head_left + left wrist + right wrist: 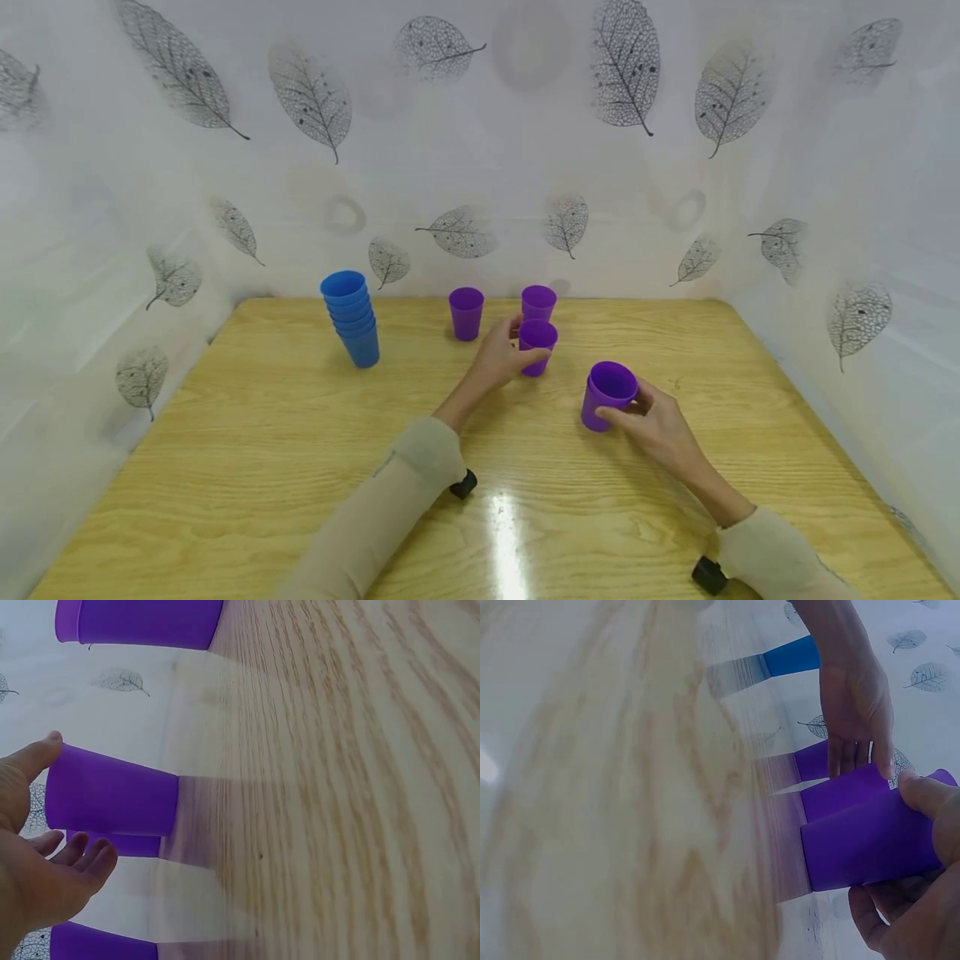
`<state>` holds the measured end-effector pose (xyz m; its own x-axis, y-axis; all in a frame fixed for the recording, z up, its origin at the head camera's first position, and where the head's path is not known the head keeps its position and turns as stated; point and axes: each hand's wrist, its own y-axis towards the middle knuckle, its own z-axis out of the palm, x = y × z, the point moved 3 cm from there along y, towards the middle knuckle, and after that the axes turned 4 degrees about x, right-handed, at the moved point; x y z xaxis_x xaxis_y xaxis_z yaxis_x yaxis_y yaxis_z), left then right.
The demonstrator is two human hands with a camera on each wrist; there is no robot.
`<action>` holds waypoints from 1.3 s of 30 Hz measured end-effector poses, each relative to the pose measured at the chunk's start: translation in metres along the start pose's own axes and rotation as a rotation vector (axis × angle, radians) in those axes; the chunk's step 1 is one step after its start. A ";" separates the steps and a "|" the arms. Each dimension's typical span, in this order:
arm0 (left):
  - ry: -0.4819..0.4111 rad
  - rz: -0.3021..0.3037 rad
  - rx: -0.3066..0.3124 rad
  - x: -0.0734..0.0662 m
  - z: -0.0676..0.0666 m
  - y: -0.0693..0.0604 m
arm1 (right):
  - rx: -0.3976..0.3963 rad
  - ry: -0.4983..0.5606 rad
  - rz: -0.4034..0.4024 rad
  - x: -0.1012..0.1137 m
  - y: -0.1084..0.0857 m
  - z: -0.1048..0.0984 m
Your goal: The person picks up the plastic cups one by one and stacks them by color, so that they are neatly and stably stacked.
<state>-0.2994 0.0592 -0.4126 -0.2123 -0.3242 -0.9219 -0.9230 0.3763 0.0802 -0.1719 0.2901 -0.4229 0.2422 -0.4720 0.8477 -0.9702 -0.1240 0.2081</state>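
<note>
In the head view, my left hand [501, 353] is around the near side of a purple cup [534, 367]. The left wrist view shows the thumb of that hand [37, 847] touching the rim of this cup [112, 791], with relaxed fingers just beside its other side. Farther right, my right hand [663, 429] grips nested purple cups [596, 412], whose doubled rim shows. Seen from the right wrist, the thumb of the right hand [922, 885] lies on the upper side of the nested cups [870, 840] and its fingers curl beneath.
Another purple cup [538, 300] stands directly behind the one at my left hand, and one more [467, 317] stands to its left. A leaning-looking stack of blue cups [360, 337] is at the back left of the wooden table [262, 467]. Leaf-patterned sheeting [480, 167] surrounds the table's back and sides.
</note>
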 end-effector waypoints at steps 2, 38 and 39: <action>-0.007 0.003 -0.001 0.000 0.001 0.001 | -0.001 -0.005 0.003 0.000 0.000 0.000; -0.045 0.018 0.033 0.005 -0.012 -0.013 | 0.000 -0.041 0.005 0.001 -0.001 0.000; -0.054 0.020 0.041 0.004 -0.013 -0.015 | 0.002 -0.040 0.005 0.001 -0.001 0.000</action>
<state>-0.2908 0.0407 -0.4120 -0.2121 -0.2691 -0.9395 -0.9047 0.4176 0.0847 -0.1704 0.2897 -0.4220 0.2373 -0.5069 0.8287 -0.9714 -0.1230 0.2030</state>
